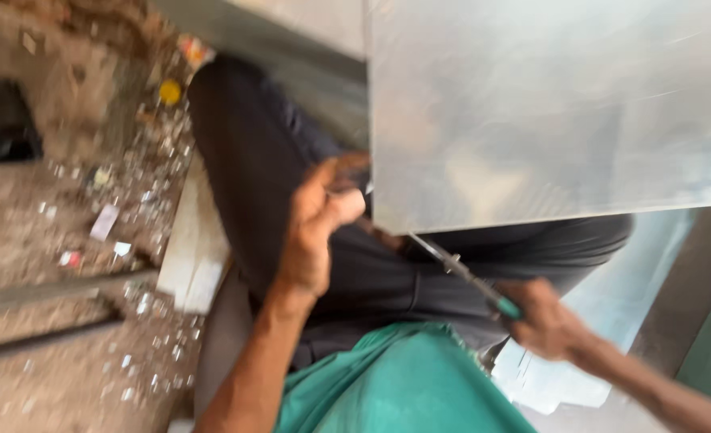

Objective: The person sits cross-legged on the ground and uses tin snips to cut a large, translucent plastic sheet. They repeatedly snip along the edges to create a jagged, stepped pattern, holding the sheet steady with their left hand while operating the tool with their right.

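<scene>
the left hand [315, 228] is raised with its forearm running up from the lower edge of the view, wrist bent, fingers curled shut against the lower left corner of the big metal sheet [548, 104], pinching that corner between thumb and fingers. the right hand [544, 321] comes in from the lower right, below the sheet's bottom edge, its fingers closed around the green handle of a screwdriver [464, 277]; the tool's thin shaft slants up and to the left, and its tip meets the sheet's bottom edge just right of the left hand. the picture is blurred, so the exact contact point cannot be told. the sheet fills the upper right and rests over the person's dark trousers [291, 176], its left edge standing upright above the left hand. left of the sheet lies a rough floor [43, 240] strewn with small scraps, and a pale board [195, 248] lies beside the thigh.
</scene>
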